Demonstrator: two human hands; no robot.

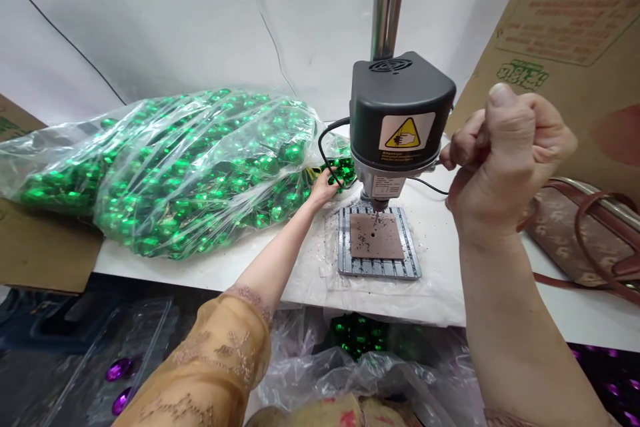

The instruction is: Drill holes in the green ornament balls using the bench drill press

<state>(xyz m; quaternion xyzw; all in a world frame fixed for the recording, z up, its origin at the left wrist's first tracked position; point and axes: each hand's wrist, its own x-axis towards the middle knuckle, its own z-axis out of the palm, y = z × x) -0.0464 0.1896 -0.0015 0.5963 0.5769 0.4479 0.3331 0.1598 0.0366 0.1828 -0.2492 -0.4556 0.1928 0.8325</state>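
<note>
A small bench drill press with a black motor housing stands on the white table. My right hand is closed in a fist at its right side, around the feed handle, most of which the fingers hide. Below the chuck, a brown square board with a dark hole lies on the slotted metal base, sprinkled with dark specks. My left hand reaches to the mouth of a clear plastic bag, its fingers apart and touching shiny green faceted pieces.
Cardboard boxes stand at the right and left. A patterned handbag sits at the right. Below the table edge are clear plastic, more green balls and purple pieces. A black cable loops beside the drill press.
</note>
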